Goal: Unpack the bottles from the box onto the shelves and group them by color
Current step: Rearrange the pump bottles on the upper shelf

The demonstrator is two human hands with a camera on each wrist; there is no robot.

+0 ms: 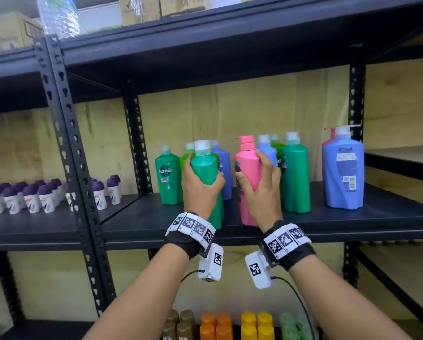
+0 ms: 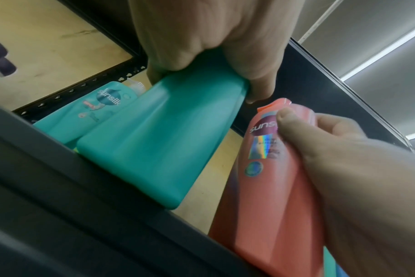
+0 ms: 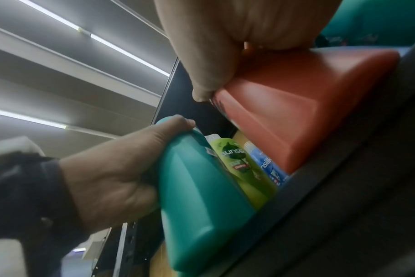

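— Holding, left hand (image 1: 200, 190): item?
— Teal-green Sunsilk bottle (image 1: 206, 177), grip wrapped round its body, base at the black shelf (image 1: 377, 217) front edge.
— Right hand (image 1: 260, 187)?
— Pink pump bottle (image 1: 247, 165), fingers and thumb curled round it, upright on the same shelf.
— Neighbours?
— Green, lime and blue bottles behind.

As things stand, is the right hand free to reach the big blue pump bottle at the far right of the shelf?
Probably not yet: the right hand grips the pink bottle. The path itself looks open, since the big blue pump bottle stands apart at the shelf front.
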